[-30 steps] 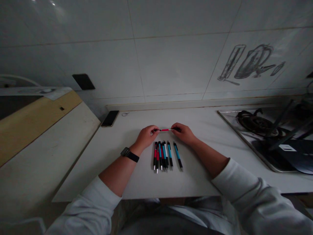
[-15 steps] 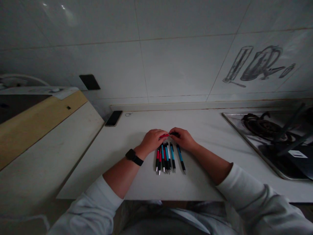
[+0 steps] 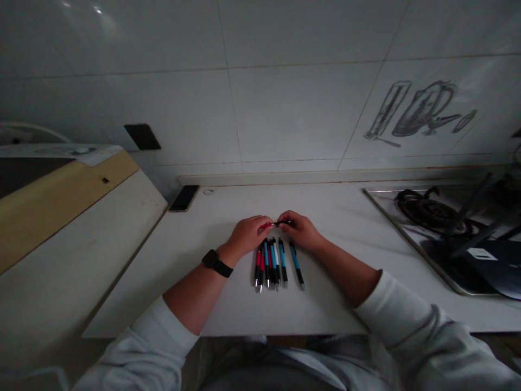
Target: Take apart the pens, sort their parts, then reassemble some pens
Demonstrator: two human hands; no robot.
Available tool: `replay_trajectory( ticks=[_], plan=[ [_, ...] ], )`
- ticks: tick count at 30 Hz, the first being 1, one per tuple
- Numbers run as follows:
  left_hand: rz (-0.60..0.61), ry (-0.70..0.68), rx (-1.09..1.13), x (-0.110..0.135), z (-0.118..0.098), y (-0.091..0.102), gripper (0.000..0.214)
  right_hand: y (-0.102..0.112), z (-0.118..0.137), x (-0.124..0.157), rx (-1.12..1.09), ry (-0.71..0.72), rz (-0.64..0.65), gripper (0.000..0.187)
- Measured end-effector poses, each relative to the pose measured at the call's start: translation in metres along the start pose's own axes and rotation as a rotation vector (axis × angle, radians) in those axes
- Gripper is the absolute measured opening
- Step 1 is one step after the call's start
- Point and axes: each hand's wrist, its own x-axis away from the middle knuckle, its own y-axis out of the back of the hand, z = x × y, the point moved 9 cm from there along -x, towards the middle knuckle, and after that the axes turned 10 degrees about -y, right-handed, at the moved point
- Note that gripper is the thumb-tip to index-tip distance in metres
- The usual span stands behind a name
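Observation:
My left hand is closed on the red barrel of a pen, held level just above the counter. Opposite it, my right hand pinches the pen's black part. A thin piece spans the short gap between the two parts; whether they are still joined is too small to tell. Just below the hands lie several click pens side by side, red, blue and white with black grips, tips toward me. One blue pen lies apart at the right, under my right hand.
A phone lies on the white counter at the back left, by a small ring-shaped thing. A gas stove is set in at the right. A pale board or cabinet rises at the left.
My hands have drawn slightly apart, and more of the pen's black part and a thin piece now show between them. The view has shifted a little; the lying pens have stayed put.

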Motion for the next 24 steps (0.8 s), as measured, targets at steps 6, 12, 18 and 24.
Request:
replay_trajectory(
  ticks=[6,12,18,24],
  plan=[
    [-0.026,0.026,-0.002,0.000,0.004,0.004,0.012,0.004,-0.008,-0.004,-0.026,-0.049,0.010,0.025],
    [-0.018,0.013,0.045,-0.001,0.003,0.004,0.014,-0.001,-0.007,-0.004,-0.050,-0.061,0.064,0.018],
    [-0.057,-0.016,0.102,-0.001,0.001,0.004,0.014,-0.008,0.004,0.001,0.073,-0.022,0.098,0.027],
    [-0.131,-0.031,0.166,-0.001,0.001,0.007,0.020,0.001,0.006,-0.001,0.147,-0.031,0.000,0.023]
  ],
)
